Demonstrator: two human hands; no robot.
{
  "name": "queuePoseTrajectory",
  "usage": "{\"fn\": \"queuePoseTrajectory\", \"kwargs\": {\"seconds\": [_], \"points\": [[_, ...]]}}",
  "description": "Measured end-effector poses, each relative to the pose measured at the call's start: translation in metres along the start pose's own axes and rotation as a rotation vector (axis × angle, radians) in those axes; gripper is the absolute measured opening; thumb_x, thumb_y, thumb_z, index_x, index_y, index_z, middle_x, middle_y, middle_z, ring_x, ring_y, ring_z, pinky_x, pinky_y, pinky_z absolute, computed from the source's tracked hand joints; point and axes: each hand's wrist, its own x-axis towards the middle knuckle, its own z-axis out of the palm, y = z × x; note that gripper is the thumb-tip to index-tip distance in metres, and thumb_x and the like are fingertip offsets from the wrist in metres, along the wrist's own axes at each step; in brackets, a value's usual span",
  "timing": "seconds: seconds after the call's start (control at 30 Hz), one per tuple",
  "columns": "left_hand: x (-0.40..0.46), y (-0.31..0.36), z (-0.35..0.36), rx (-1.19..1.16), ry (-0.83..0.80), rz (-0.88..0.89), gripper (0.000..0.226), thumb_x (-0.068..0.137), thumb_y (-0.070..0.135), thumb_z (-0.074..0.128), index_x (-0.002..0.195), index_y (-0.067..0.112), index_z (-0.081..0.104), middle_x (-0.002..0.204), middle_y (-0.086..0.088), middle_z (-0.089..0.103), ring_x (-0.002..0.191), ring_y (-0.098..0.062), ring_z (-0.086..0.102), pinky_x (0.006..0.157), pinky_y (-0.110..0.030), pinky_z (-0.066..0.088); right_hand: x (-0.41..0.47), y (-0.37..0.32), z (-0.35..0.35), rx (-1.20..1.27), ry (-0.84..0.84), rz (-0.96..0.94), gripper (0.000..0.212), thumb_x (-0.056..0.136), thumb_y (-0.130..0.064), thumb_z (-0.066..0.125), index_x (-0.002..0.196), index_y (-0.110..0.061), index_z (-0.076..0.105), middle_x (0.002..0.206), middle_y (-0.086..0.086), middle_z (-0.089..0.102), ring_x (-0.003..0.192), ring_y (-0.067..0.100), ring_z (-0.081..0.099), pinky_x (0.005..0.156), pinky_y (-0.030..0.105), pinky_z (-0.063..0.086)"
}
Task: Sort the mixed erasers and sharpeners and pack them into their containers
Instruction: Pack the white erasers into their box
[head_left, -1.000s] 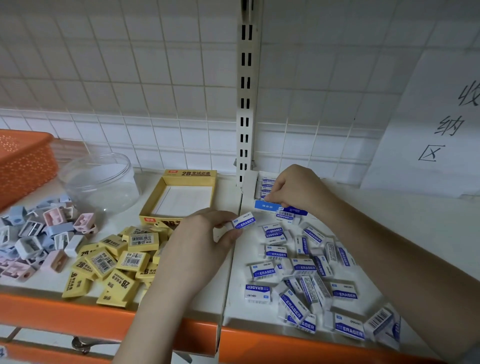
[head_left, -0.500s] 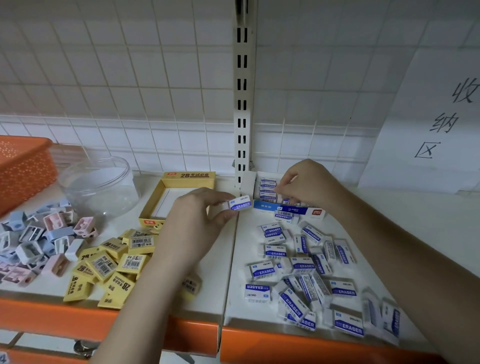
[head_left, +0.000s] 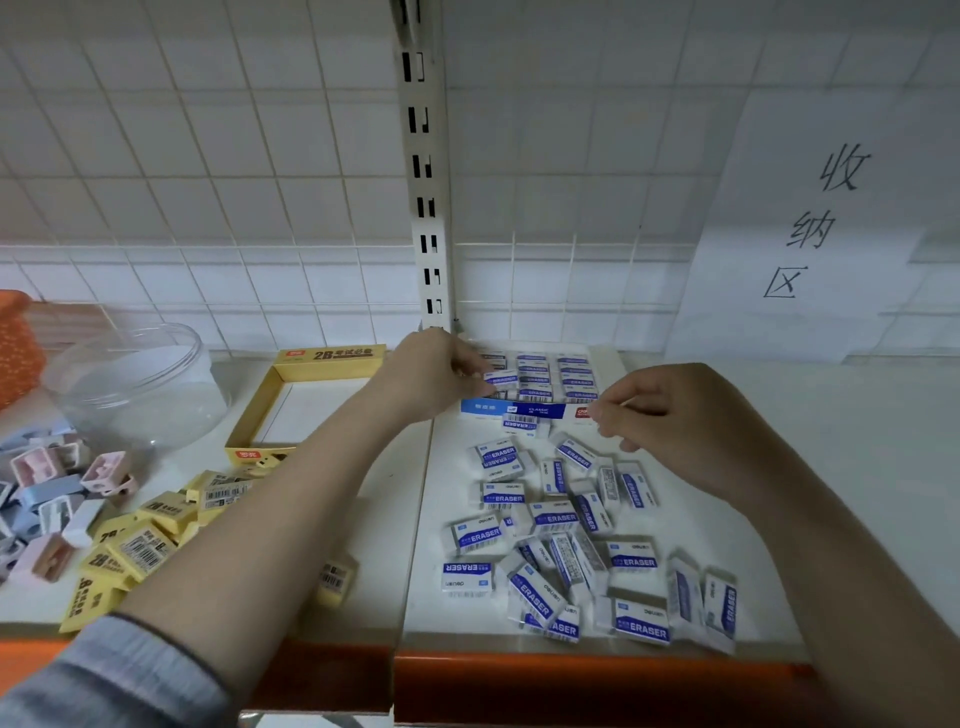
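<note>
Erasers in white-and-blue sleeves (head_left: 558, 540) lie scattered over the right half of the shelf (head_left: 753, 493), just in front of a blue-fronted eraser box (head_left: 540, 410) that stands against the tiled wall (head_left: 208, 182) with rows of the same erasers already packed upright inside it. The left hand (head_left: 431, 379) reaches across to that box, its grip pinching one white-and-blue eraser (head_left: 501, 379) at the box's left rows. The right hand (head_left: 670, 421) hovers just beside the box's right end and above the loose pile; its fingers are loosely curled, thumb and forefinger close together, and it holds nothing that can be made out. On the left half of the shelf sits an open yellow box (head_left: 306, 400), marked 2B and showing a bare white floor, with yellow erasers (head_left: 145, 540) heaped in front of it. Further left lie pastel sharpeners (head_left: 57, 499) in pink, blue and white, near a clear round tub (head_left: 135, 384). An orange basket (head_left: 18, 338) shows at the left edge. A paper sign (head_left: 810, 223) with handwritten characters hangs on the wall at the right.
</note>
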Motion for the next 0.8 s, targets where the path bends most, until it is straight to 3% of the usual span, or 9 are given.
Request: {"fn": "queuePoseTrajectory", "kwargs": {"seconds": [0.07, 0.17, 0.43, 0.57, 0.73, 0.8], "points": [[0.003, -0.003, -0.005, 0.032, -0.04, 0.01, 0.024, 0.082, 0.026, 0.071, 0.105, 0.02, 0.071, 0.103, 0.005, 0.066, 0.09, -0.009, 0.054, 0.077, -0.021, 0.037, -0.004, 0.005, 0.0, 0.011, 0.008, 0.012, 0.01, 0.084, -0.03, 0.066, 0.078, -0.024, 0.07, 0.067, -0.007, 0.071, 0.056, 0.001, 0.064, 0.051, 0.006, 0.041], [0.006, -0.005, -0.012, 0.05, -0.114, 0.023, 0.024, 0.083, 0.025, 0.07, 0.106, 0.02, 0.071, 0.094, 0.009, 0.061, 0.087, -0.008, 0.052, 0.076, -0.019, 0.035, -0.008, 0.009, 0.002, 0.028, 0.006, 0.033, 0.007, 0.084, -0.03, 0.066, 0.08, -0.025, 0.07, 0.069, -0.009, 0.071, 0.058, 0.0, 0.064, 0.058, 0.015, 0.043], [0.006, -0.004, -0.014, 0.184, -0.157, 0.082, 0.024, 0.091, 0.03, 0.058, 0.11, 0.022, 0.07, 0.105, 0.004, 0.063, 0.099, -0.015, 0.053, 0.08, -0.023, 0.038, -0.008, 0.017, 0.004, 0.045, 0.031, 0.049, 0.011, 0.084, -0.028, 0.066, 0.087, -0.02, 0.072, 0.08, -0.006, 0.073, 0.061, 0.003, 0.066, 0.068, 0.026, 0.054], [0.008, -0.001, -0.011, 0.2, -0.089, 0.09, 0.02, 0.088, 0.028, 0.062, 0.104, 0.02, 0.073, 0.103, 0.002, 0.067, 0.096, -0.015, 0.055, 0.076, -0.022, 0.038, -0.009, 0.02, 0.006, 0.027, 0.029, 0.058, 0.014, 0.083, -0.031, 0.065, 0.089, -0.02, 0.072, 0.079, -0.006, 0.072, 0.066, 0.005, 0.066, 0.069, 0.025, 0.052], [0.018, 0.001, -0.008, 0.25, -0.142, 0.104, 0.003, 0.081, 0.025, 0.071, 0.083, 0.024, 0.072, 0.092, 0.007, 0.069, 0.086, -0.01, 0.057, 0.076, -0.026, 0.046, -0.009, 0.021, 0.008, 0.026, 0.02, 0.055, 0.014, 0.083, -0.032, 0.065, 0.087, -0.021, 0.072, 0.077, -0.007, 0.072, 0.064, 0.001, 0.064, 0.065, 0.019, 0.047], [0.02, 0.0, -0.009, 0.248, -0.147, 0.087, 0.006, 0.079, 0.025, 0.073, 0.076, 0.027, 0.068, 0.089, 0.007, 0.068, 0.087, -0.011, 0.058, 0.078, -0.029, 0.049, -0.009, 0.021, 0.008, 0.023, 0.02, 0.052, 0.014, 0.083, -0.032, 0.065, 0.088, -0.021, 0.072, 0.078, -0.008, 0.072, 0.064, 0.0, 0.064, 0.065, 0.018, 0.046]]}}
